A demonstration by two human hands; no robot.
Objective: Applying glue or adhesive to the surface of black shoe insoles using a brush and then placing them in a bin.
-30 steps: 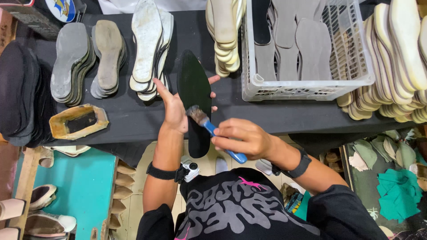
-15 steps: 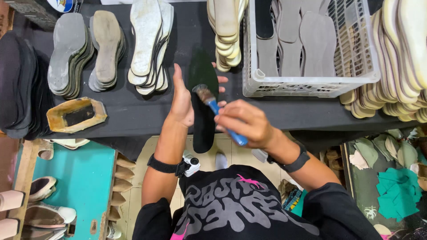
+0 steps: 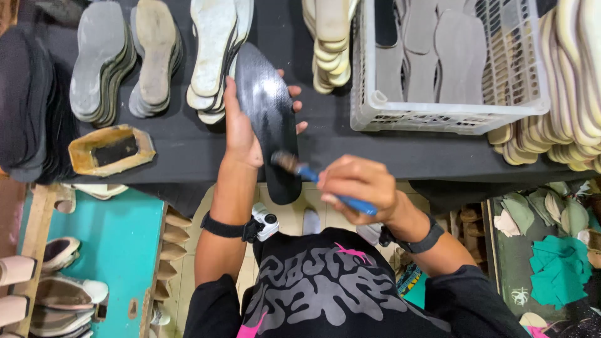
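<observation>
My left hand (image 3: 241, 128) holds a long black shoe sole (image 3: 270, 119) from underneath, its glossy face turned up and its heel end hanging over the table's front edge. My right hand (image 3: 358, 188) grips a blue-handled brush (image 3: 325, 184), and the bristles touch the sole near its lower half. A small yellowish tray of dark glue (image 3: 111, 150) sits on the black table (image 3: 188, 153) to the left of my left hand.
Stacks of grey and white insoles (image 3: 156, 56) line the back of the table. A white plastic basket (image 3: 447, 112) holds grey soles at the right, with cream soles (image 3: 563, 125) beside it. Shoes sit on a teal shelf (image 3: 119, 250) below left.
My right hand has drawn the brush down the sole towards its heel end. The left hand still holds the sole, shifted slightly.
</observation>
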